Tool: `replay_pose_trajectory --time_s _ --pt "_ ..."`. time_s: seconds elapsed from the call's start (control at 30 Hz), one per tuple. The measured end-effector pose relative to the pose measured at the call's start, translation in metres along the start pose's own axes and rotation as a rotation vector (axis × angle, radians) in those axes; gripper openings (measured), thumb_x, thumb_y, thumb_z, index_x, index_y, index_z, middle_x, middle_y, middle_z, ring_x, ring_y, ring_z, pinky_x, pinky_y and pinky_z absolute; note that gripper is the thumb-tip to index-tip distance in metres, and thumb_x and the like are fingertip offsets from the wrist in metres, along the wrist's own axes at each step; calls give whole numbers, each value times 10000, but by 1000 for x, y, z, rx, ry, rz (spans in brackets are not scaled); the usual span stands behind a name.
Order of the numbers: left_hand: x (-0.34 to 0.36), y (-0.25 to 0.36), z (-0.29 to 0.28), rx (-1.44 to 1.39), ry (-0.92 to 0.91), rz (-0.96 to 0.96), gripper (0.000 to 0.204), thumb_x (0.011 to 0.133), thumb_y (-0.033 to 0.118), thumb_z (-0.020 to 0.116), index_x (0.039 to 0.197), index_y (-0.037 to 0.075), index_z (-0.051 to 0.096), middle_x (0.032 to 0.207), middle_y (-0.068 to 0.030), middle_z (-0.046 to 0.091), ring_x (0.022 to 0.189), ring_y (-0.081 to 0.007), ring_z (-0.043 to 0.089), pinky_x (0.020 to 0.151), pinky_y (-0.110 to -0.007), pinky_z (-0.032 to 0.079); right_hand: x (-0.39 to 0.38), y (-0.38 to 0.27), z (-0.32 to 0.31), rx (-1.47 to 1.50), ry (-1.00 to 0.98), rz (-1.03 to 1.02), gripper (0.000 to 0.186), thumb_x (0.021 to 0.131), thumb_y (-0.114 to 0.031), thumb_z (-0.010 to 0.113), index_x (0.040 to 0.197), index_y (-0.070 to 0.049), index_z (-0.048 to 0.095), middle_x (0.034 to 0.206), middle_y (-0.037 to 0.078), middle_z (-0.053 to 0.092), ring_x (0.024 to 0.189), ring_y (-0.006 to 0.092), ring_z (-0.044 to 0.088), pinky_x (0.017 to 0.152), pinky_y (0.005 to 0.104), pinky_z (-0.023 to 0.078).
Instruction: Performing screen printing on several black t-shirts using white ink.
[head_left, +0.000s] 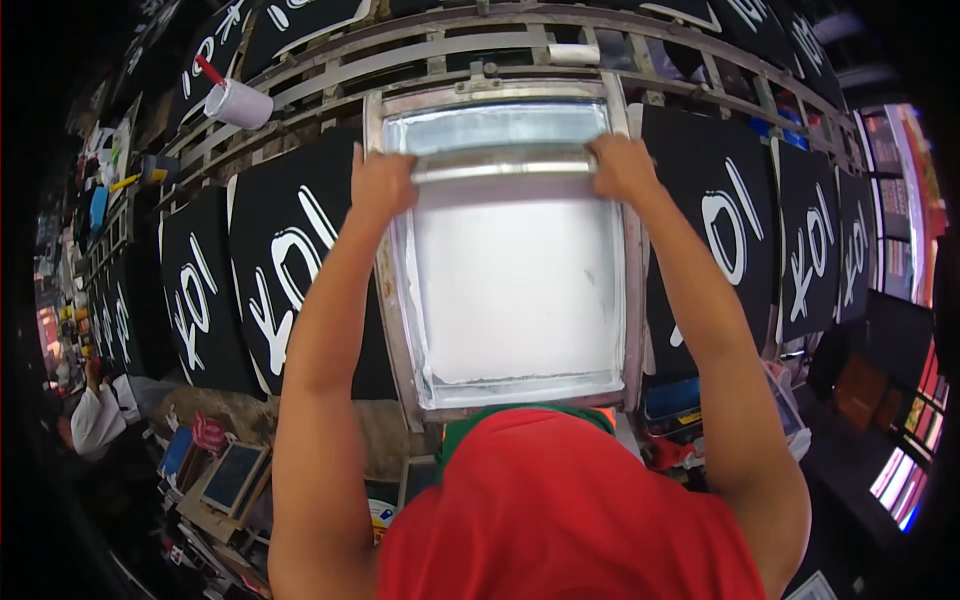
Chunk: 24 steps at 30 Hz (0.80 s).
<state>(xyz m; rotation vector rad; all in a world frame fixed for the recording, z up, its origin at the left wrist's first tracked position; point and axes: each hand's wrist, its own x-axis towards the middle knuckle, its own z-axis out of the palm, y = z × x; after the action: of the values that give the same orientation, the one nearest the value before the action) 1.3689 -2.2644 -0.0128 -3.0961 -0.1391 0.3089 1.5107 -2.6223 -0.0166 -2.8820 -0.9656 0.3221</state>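
Note:
A wide squeegee (503, 166) with a pale, shiny bar lies crosswise over the far part of a printing screen (634, 270). My left hand (384, 184) is closed around its left end, and my right hand (622, 170) grips the right end. Both arms reach forward over the screen. White ink (515, 290) covers the mesh on the near side of the squeegee, while a bluish, thinner-looking strip shows beyond it. Motion blurs the squeegee a little, and the surface under the screen is hidden.
Black panels with white brush-style markings lie left (265, 175) and right (690, 150) of the screen. A white cup (238, 104) with a red handle stands on the rail at far left. A white roll (573, 53) rests behind. Another person (98, 420) is at the far left.

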Motion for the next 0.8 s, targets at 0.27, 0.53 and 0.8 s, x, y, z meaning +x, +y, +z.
replay_pose_trajectory --time_s 0.27,0.53,0.8 --pt "-344 88 61 -378 -165 39 493 676 124 746 1167 160 732 1096 -77 728 1191 -296 626 1229 -678 163 -345 -74 61 151 -252 -36 436 696 -166 774 1125 -143 703 1177 76 705 1159 290 628 1133 566 327" --pt "-115 27 20 -94 -4 66 430 736 122 745 1164 162 737 1044 -67 762 1140 -256 663 1216 -680 195 -121 -20 31 -94 -123 44 491 728 -154 742 1218 -152 712 1128 95 738 1110 270 682 1134 497 323" --pt "26 -6 6 -21 247 -45 438 777 127 652 1191 224 759 1132 -78 751 1132 -343 662 1205 -591 296 35 13 3 -56 83 42 443 716 -124 671 1151 -132 748 1157 91 723 1160 282 656 1000 500 433"
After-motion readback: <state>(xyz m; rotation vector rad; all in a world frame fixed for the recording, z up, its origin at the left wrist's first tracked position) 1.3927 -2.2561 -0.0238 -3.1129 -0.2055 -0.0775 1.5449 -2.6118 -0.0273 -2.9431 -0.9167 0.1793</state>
